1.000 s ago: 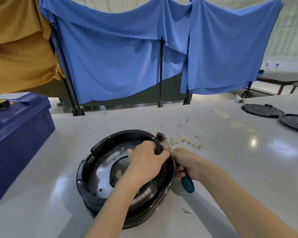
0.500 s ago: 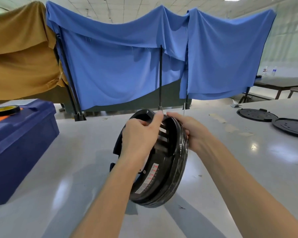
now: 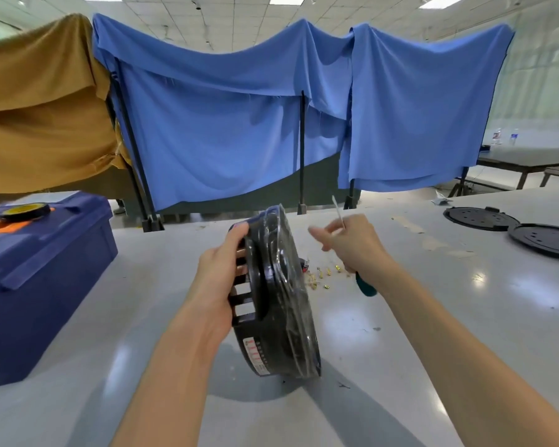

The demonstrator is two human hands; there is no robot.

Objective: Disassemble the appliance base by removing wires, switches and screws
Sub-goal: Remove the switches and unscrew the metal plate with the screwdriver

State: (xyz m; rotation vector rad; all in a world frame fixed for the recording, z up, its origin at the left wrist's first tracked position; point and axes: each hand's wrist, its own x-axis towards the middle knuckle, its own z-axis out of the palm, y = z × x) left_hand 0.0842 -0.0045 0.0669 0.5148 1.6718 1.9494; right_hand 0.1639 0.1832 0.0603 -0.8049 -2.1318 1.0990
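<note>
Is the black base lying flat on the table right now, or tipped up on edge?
Tipped up on edge. The base stands nearly vertical, its lower rim on the table, steadied by the left hand gripping its slotted side.

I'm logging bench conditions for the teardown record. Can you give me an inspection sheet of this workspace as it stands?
Surface: grey table, glossy, with tape residue.
Job's things: black appliance base stands on edge; small brass terminals lie loose behind it.
Clutter: blue toolbox with a tape roll on top; two black round plates far right.
Grips: left hand grips the base's slotted side; right hand holds a teal-handled screwdriver and pinches a thin pale strip.
Cables: nothing seen.
Surroundings: blue cloth and tan cloth hang behind the table.
</note>
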